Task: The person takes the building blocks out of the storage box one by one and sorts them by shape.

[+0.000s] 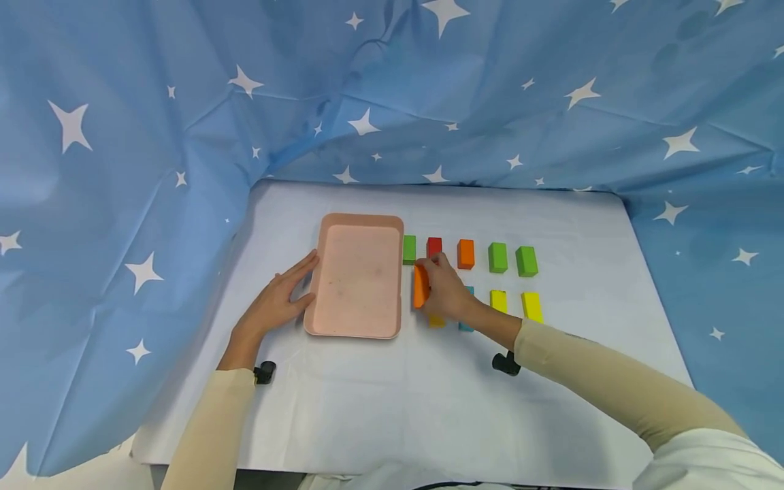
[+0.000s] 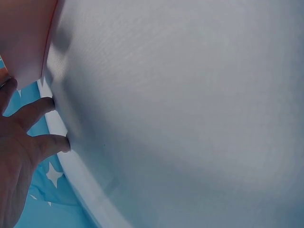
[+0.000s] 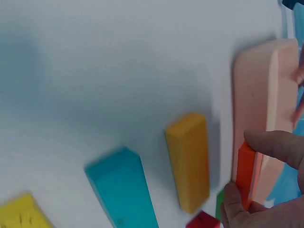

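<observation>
My right hand (image 1: 446, 291) pinches an orange block (image 1: 420, 286) between thumb and fingers, just right of the pink tray (image 1: 361, 331). In the right wrist view the held orange block (image 3: 245, 171) stands out in front of the tray's side wall (image 3: 251, 95). My left hand (image 1: 278, 303) rests with fingers extended at the tray's left edge; in the left wrist view the fingers (image 2: 35, 114) are spread beside the tray (image 2: 28, 42). Below the right hand lies a yellow-orange block (image 3: 190, 161), partly hidden in the head view, with a blue block (image 3: 124, 190) beside it.
The back row holds a green block (image 1: 409, 250), a red block (image 1: 434, 245), another orange block (image 1: 465, 254) and two more green blocks (image 1: 498, 258). Two yellow blocks (image 1: 532, 307) lie in the front row. A blue star-patterned curtain (image 1: 392, 95) surrounds the white table (image 1: 367, 408).
</observation>
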Demonstrator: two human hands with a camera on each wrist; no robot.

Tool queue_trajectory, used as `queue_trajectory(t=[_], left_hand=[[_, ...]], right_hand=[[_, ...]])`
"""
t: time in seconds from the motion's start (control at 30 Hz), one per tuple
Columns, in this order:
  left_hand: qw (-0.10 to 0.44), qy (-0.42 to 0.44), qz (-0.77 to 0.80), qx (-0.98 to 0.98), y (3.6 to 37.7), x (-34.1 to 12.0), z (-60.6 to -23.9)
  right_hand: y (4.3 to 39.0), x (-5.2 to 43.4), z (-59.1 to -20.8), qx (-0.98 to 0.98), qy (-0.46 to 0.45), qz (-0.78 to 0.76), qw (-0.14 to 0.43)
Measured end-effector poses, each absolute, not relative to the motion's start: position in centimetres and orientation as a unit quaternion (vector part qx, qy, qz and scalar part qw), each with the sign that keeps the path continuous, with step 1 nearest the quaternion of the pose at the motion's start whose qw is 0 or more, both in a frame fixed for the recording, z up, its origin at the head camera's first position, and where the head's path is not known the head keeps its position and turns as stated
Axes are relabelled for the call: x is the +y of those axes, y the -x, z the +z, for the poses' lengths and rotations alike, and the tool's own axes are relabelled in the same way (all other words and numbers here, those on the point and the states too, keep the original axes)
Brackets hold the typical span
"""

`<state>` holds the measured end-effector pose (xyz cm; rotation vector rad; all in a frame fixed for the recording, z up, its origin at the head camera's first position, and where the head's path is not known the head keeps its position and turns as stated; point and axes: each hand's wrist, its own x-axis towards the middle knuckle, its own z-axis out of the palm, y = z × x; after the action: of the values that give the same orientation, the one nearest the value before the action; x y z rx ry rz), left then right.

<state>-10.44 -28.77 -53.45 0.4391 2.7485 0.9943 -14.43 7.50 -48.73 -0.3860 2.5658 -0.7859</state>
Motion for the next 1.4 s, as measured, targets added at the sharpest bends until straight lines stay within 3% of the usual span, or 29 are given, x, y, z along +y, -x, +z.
queue_trajectory(t=[0.57,1.4], left_hand=[[0.092,-0.145,0.334,0.927,10.6,-28.8,-53.5],[0.087,-0.156,0.340,0.923,10.5,-28.8,-53.7]], right_hand=[[13.5,5.8,-51.5,0.918,0.168,-0.287,0.216],[12.8,5.3,-51.8,0.924,0.175,-0.262,0.219]])
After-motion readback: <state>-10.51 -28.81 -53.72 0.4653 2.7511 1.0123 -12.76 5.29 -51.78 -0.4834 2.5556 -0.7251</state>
